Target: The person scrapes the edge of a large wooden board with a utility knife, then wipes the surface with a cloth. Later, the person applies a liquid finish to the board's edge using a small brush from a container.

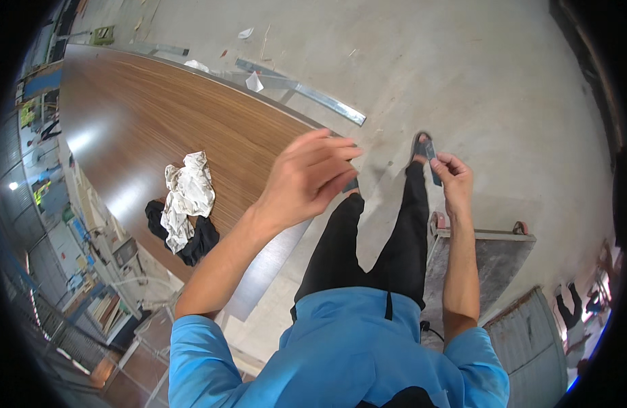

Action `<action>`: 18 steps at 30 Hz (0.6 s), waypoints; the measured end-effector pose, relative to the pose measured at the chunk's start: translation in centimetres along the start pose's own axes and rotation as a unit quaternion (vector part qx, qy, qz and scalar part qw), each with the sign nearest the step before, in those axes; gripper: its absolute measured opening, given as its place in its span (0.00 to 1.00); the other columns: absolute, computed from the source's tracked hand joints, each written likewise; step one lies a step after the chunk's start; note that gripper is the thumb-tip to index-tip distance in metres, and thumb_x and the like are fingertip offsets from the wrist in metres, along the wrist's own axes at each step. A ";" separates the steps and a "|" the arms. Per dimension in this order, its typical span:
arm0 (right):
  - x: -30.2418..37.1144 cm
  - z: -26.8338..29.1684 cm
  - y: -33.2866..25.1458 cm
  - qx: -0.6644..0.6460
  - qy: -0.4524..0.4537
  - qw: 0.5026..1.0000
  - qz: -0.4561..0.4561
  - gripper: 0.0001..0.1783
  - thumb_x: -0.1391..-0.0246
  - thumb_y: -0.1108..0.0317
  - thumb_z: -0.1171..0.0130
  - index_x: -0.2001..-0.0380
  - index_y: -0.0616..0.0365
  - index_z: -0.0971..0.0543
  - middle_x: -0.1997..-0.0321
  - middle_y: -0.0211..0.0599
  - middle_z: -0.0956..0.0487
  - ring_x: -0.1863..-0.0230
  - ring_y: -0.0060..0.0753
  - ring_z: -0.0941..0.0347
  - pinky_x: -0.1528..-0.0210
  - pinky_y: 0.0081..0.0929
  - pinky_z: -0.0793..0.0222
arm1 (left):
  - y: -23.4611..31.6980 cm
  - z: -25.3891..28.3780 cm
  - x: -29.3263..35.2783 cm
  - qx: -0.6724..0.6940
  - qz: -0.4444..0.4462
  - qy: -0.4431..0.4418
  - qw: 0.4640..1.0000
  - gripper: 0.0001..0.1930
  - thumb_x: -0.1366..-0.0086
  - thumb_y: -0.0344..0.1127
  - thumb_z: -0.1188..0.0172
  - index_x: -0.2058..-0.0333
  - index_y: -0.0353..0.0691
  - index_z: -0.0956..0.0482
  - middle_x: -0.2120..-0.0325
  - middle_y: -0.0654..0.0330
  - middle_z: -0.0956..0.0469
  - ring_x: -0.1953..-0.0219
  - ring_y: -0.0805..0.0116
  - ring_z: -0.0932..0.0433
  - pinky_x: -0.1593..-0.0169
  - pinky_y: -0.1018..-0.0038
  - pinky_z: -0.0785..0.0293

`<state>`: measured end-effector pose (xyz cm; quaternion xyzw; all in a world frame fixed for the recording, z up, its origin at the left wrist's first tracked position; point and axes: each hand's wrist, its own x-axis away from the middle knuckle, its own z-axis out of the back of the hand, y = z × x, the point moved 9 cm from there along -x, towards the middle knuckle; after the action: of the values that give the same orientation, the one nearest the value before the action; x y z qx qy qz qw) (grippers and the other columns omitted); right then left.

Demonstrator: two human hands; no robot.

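Observation:
My right hand (456, 182) pinches a small flat strip (433, 162), grey and shiny at one end and dark at the other; its exact kind cannot be made out. Over the near edge of a long wood-grain panel (137, 102) is my left hand (310, 178), slightly blurred, its fingers loosely bent and the thumb apart, with nothing visible in it. On the panel lie a crumpled white cloth (191, 187) and a black cloth (203, 238) partly under it.
A metal strip (330, 103) and paper scraps (254, 82) lie on the concrete floor (422, 61) beyond the panel. To my right stands a grey wheeled board (480, 265) with reddish casters. Other people (572, 309) are at the far right and far left.

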<state>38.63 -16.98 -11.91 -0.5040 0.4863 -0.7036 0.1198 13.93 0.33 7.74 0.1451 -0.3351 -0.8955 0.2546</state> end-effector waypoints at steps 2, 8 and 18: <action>-2.8 0.1 0.0 0.009 -0.022 1.000 -0.003 0.09 0.42 0.76 0.31 0.58 0.65 0.14 0.68 0.24 0.18 0.66 0.13 0.27 0.59 0.15 0.32 | -0.7 0.6 0.3 -0.084 0.094 0.050 0.991 0.21 0.45 0.36 0.26 0.52 0.44 0.17 0.43 0.57 0.20 0.32 0.50 0.30 0.26 0.46 0.49; -9.1 -5.6 -1.7 -0.023 -0.191 0.981 -0.018 0.11 0.38 0.73 0.33 0.54 0.65 0.15 0.65 0.21 0.20 0.66 0.11 0.28 0.61 0.13 0.35 | -0.3 -2.5 -0.7 -0.167 0.299 0.072 0.937 0.10 0.40 0.36 0.29 0.60 0.44 0.15 0.47 0.56 0.17 0.30 0.51 0.31 0.24 0.45 0.58; 1.5 -17.4 -6.7 -0.103 -0.370 0.923 0.009 0.08 0.40 0.80 0.34 0.58 0.65 0.18 0.65 0.29 0.17 0.63 0.14 0.22 0.60 0.15 0.28 | -12.2 8.6 1.8 -0.289 0.320 0.227 0.873 0.20 0.23 0.41 0.52 0.40 0.37 0.23 0.32 0.45 0.32 0.28 0.41 0.39 0.25 0.51 0.50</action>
<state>25.74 -4.78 -5.98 -0.7339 0.4817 -0.4118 0.2444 4.38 11.80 5.68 0.1497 -0.0221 -0.7644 0.6267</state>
